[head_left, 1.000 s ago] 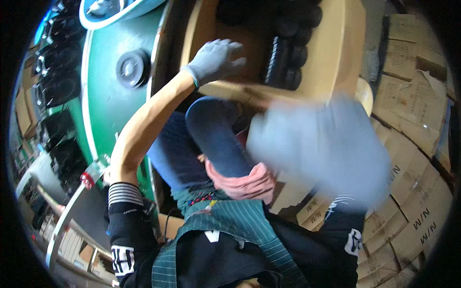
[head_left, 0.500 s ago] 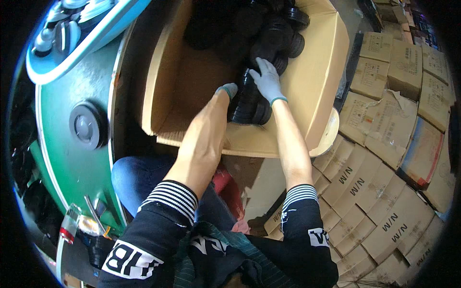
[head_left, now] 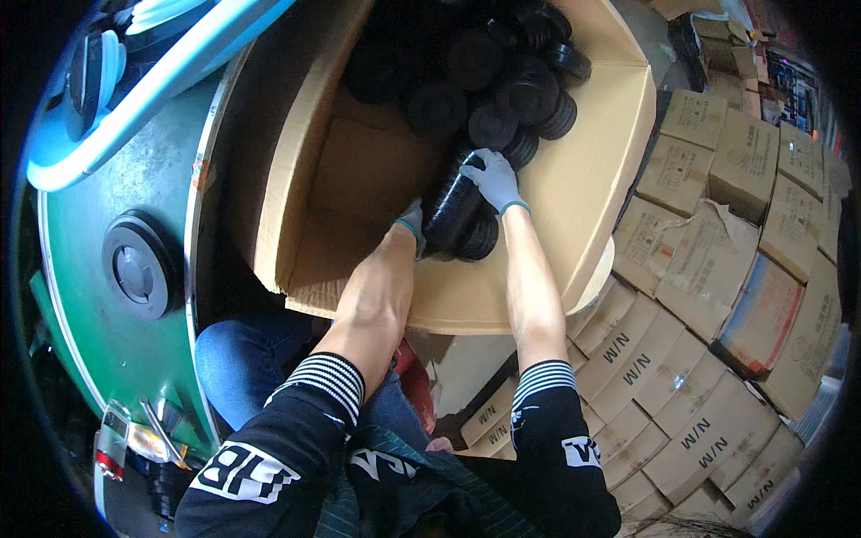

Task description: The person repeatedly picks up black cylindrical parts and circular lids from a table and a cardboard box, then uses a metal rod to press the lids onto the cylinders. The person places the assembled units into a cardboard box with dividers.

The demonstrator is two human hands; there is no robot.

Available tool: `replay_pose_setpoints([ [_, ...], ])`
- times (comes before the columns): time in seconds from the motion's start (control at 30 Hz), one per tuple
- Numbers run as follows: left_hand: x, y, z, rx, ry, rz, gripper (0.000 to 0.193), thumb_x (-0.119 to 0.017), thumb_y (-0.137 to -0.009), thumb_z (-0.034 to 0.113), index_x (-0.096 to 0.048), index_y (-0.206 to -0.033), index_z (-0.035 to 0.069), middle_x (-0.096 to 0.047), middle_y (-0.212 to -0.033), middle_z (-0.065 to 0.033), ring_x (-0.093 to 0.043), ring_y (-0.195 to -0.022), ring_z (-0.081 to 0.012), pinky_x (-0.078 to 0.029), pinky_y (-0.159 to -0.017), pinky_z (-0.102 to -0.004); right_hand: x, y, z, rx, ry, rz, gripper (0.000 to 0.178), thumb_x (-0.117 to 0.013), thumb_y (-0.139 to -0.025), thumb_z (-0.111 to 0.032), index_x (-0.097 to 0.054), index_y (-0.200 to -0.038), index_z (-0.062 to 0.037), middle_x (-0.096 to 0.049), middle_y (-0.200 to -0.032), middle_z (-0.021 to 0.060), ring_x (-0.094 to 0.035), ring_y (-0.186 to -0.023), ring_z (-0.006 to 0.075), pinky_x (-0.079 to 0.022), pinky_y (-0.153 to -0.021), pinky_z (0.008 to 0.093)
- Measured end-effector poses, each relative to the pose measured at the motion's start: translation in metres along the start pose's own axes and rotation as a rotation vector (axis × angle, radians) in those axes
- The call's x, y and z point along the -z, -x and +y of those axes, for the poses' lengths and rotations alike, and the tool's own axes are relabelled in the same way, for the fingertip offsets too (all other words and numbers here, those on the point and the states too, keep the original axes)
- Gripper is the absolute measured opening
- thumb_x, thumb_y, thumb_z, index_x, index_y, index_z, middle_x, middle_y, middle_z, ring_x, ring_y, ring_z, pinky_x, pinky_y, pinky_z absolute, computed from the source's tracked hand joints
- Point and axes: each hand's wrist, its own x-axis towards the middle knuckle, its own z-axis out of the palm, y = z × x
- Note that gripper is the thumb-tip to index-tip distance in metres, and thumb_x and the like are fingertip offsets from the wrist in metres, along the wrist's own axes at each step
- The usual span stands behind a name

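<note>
Inside a cardboard box [head_left: 587, 179] both my gloved hands are on a stack of round black discs [head_left: 453, 206] that lies tilted near the box's near side. My left hand [head_left: 412, 221] is wrapped against the stack's left side, with its fingers mostly hidden. From the upper right my right hand [head_left: 495, 179] grips the same stack, fingers bent over its far end. Another short row of black discs [head_left: 479, 238] lies beside it, below my right wrist. Farther back, more black discs [head_left: 473, 61] are heaped in the box, several in rows.
Left of the box stands a green table [head_left: 90, 269] with a black round lid-like disc [head_left: 139, 264] and a light-blue tub [head_left: 117, 143] of parts. A clear bottle-like tool [head_left: 112, 439] lies at its near end. Stacked cartons [head_left: 682, 359] fill the right side.
My right hand has drawn nearer to me and its fingers have bent around the stack. The stack now tilts more between both hands. The whole view has shifted slightly.
</note>
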Motion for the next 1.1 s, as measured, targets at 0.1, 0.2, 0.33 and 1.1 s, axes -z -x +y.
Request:
replay_pose_setpoints([
  [0.1,0.022,-0.016,0.008,-0.052,0.017,0.045,0.071,-0.072,-0.097,0.058,-0.07,-0.143,0.004,-0.069,-0.146,-0.0163,-0.066,-0.128,-0.034,-0.053,-0.108,-0.0471,0.006,-0.011,0.005,0.053,-0.248,0.008,0.045,-0.082,-0.093,-0.032,-0.075,-0.126,-0.0017,-0.071,-0.124,0.0207,-0.073,-0.104,0.0362,-0.057,-0.094,0.0422],
  [0.2,0.05,-0.029,0.024,-0.105,-0.008,0.073,0.072,-0.073,-0.096,0.059,-0.07,-0.143,0.004,-0.069,-0.146,-0.0162,-0.066,-0.128,-0.0337,-0.053,-0.107,-0.0466,0.016,-0.007,0.005,0.124,-0.383,0.053,0.037,-0.078,-0.097,-0.028,-0.077,-0.123,-0.0016,-0.076,-0.122,0.0183,-0.072,-0.112,0.0302,-0.055,-0.099,0.038],
  [0.33,0.076,-0.025,0.054,-0.188,-0.126,0.058,0.073,-0.076,-0.095,0.059,-0.07,-0.142,0.004,-0.069,-0.146,-0.0159,-0.066,-0.128,-0.0333,-0.053,-0.106,-0.046,0.023,0.035,-0.014,0.124,-0.58,0.103,0.037,-0.074,-0.101,-0.023,-0.074,-0.126,0.0043,-0.078,-0.123,0.0158,-0.071,-0.113,0.0241,-0.053,-0.102,0.0354],
  [1.1,0.34,0.597,0.174,-1.731,-0.698,0.703,0.041,-0.064,-0.097,0.008,-0.076,-0.136,0.006,-0.07,-0.141,-0.0168,-0.062,-0.138,-0.0346,-0.034,-0.128,-0.0533,0.029,0.217,-0.346,0.376,-2.174,-0.75,0.035,-0.059,-0.112,-0.022,-0.065,-0.145,-0.0109,-0.07,-0.141,0.0092,-0.065,-0.133,0.0237,-0.054,-0.114,0.0416],
])
